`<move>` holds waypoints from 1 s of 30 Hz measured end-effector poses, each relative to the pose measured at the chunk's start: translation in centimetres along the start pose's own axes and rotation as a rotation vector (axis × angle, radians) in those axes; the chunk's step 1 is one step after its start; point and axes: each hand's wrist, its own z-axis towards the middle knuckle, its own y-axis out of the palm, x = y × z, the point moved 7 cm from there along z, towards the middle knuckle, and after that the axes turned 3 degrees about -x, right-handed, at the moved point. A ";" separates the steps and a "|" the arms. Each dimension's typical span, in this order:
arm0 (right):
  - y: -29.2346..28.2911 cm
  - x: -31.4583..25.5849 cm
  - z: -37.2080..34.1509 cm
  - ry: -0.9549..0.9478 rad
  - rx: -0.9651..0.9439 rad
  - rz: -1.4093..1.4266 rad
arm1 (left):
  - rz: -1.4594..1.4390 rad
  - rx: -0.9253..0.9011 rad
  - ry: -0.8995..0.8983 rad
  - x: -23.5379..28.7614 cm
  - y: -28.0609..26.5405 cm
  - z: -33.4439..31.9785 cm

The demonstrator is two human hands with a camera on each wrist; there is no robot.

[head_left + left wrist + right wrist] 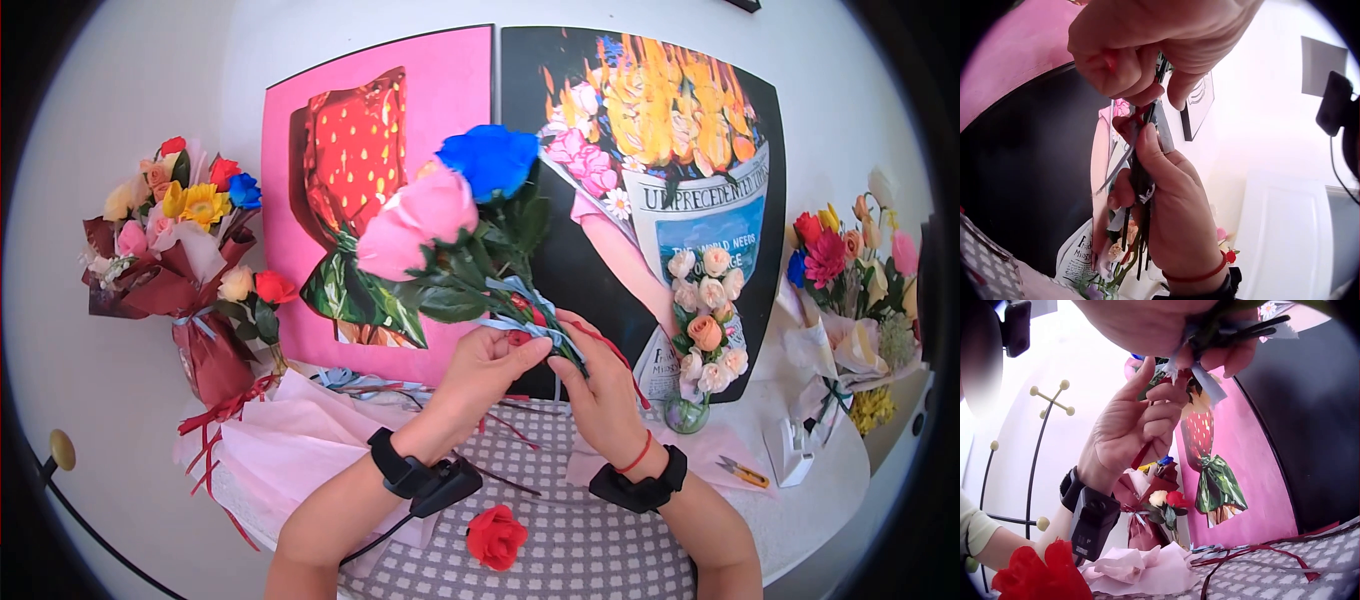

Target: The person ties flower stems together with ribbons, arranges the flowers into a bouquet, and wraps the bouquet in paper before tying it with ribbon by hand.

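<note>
Above the table's middle, a small bunch of artificial flowers leans up and left, with a pink rose (420, 225), a blue rose (490, 160) and green leaves (460, 300). My right hand (605, 400) grips its dark stems (1141, 169), whose ends stick out below the fist. Light blue ribbon (520, 326) wraps the stems. My left hand (478, 368) is right beside the binding, fingers curled, and pinches a red ribbon (1143, 454). Another length of that ribbon trails past the right hand. Both thumbs point toward the binding. Part of the wrap is hidden behind the fingers.
A red flower head (496, 537) lies on the checked cloth (600, 540) in front. Pink wrapping paper (300, 430) and loose ribbons are at left, orange-handled scissors (743, 472) at right. Bouquets (205, 350) flank the table; a glass vase (687, 413) stands before two pictures.
</note>
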 end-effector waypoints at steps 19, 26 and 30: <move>0.8 3.6 -3.6 -0.011 0.070 0.148 | 1.050 -0.058 0.566 0.2 2.1 -2.6; 0.8 3.8 -4.1 -0.148 0.104 0.123 | 1.235 -0.175 0.729 -3.5 2.9 -3.5; 2.8 7.4 -5.3 0.032 0.059 0.398 | 0.922 -0.168 0.760 -1.8 3.0 -4.7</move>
